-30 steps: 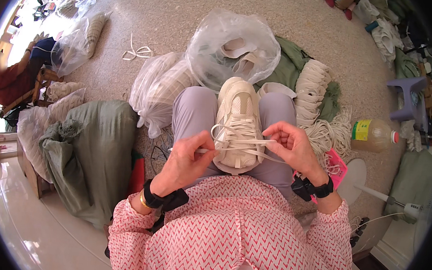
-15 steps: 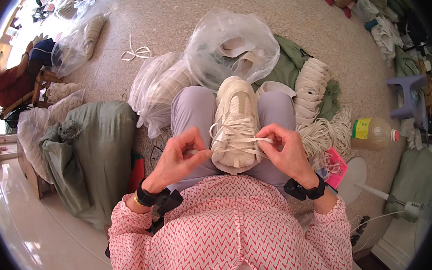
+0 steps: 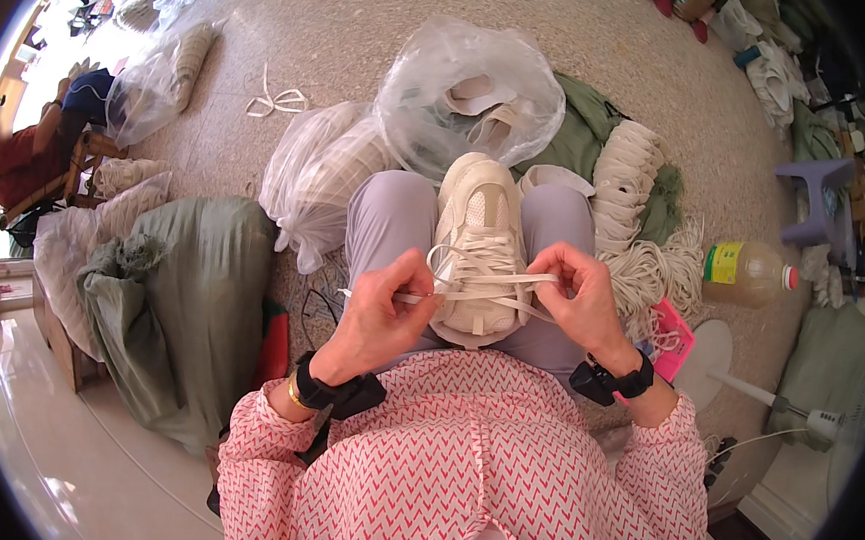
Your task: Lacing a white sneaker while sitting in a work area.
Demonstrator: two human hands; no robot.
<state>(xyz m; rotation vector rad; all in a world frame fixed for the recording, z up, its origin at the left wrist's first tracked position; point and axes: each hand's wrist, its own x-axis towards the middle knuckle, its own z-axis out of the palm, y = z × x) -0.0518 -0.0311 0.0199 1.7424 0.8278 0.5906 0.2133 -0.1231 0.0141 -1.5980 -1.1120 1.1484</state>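
Note:
A cream sneaker rests between my knees, its toe pointing away from me. White shoelace crosses its upper in several rows, and a loop of it stands out on the left side. My left hand pinches a lace end left of the shoe's opening; a short tail sticks out past the fingers. On the other side, my right hand pinches another stretch of lace between thumb and forefinger. Between the two hands the lace runs across the tongue. Both wrists carry black straps with small devices.
Beyond my knees lie a clear plastic bag with shoe parts and another stuffed bag. Stacked uppers and lace bundles are at right, near a pink basket and a bottle. A green sack stands left; a person sits farther off.
My left hand has shifted right, closer to the shoe, and a lace tail now shows beyond it. The right hand has risen slightly, still pinching lace.

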